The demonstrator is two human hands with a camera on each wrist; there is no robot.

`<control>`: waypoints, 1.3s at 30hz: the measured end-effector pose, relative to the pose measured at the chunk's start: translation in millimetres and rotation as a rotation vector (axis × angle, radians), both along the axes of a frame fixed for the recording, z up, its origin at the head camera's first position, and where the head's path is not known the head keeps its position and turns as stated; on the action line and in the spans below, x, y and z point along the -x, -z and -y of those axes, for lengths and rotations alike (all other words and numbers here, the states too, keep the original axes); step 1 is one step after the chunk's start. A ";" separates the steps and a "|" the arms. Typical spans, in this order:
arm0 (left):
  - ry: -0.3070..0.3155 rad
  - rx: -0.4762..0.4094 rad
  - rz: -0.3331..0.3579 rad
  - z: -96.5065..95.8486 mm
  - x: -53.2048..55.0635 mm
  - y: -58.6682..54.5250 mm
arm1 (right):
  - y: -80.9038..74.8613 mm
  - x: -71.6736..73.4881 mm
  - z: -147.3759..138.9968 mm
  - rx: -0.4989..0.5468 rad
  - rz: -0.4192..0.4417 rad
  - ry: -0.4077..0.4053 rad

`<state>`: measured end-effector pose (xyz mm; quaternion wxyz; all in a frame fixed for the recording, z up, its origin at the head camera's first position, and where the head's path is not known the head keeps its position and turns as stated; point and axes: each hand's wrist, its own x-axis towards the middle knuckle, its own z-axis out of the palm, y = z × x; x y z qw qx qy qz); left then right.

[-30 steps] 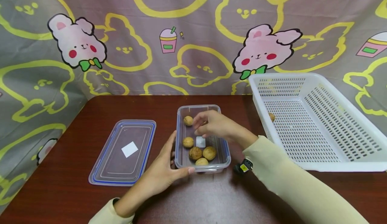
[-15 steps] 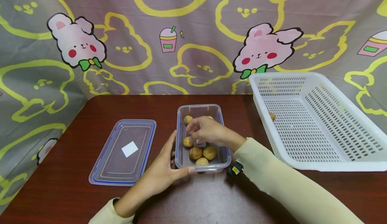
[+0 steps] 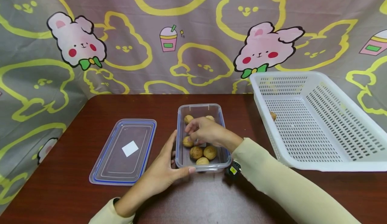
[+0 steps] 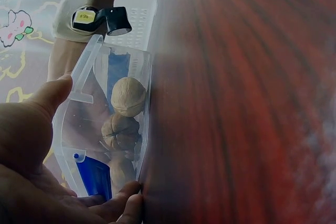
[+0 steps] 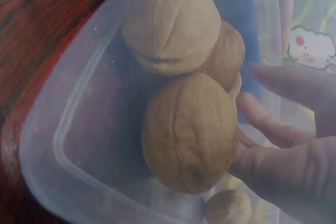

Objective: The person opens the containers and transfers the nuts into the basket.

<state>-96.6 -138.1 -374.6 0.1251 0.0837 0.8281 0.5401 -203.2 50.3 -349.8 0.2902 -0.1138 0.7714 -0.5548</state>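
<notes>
A clear plastic food container (image 3: pixel 225 143) stands uncovered on the table, with several walnuts (image 3: pixel 210 152) inside. My left hand (image 3: pixel 164 170) grips its front left corner, thumb over the near rim and fingers along the side wall, as the left wrist view also shows. Inside the container, my right hand (image 3: pixel 205 130) reaches in from the right with bent, spread fingers. Its fingertips are near or against the walnut (image 3: pixel 187 142) by the left wall; contact is unclear. The right wrist view, through the wall, shows the thumb (image 5: pixel 278 169) behind a near walnut (image 5: pixel 191 135).
The container's blue-edged lid (image 3: pixel 124 163) lies flat to the left, bearing a white square label. At the right stands a large white perforated basket (image 3: pixel 302 165) with one walnut (image 3: pixel 273 116) visible near its left wall. A patterned cloth (image 3: pixel 193 32) hangs behind the table.
My right hand has moved slightly left and towards me inside the container, uncovering a walnut at the far right. The left hand keeps its grip on the corner.
</notes>
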 end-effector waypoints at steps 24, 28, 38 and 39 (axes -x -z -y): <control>0.008 0.012 0.001 -0.3 0.3 -1.8 | -1.0 -1.3 0.3 0.103 0.029 0.001; 0.005 0.006 0.007 -0.6 0.9 -1.4 | -3.4 -1.8 -0.6 0.104 0.014 0.008; 0.002 -0.010 0.003 0.6 0.6 -1.1 | -18.0 -5.7 -6.8 0.158 -0.023 0.038; 0.001 -0.009 0.002 0.7 0.7 -0.8 | -19.4 -5.9 -7.8 0.165 -0.025 0.040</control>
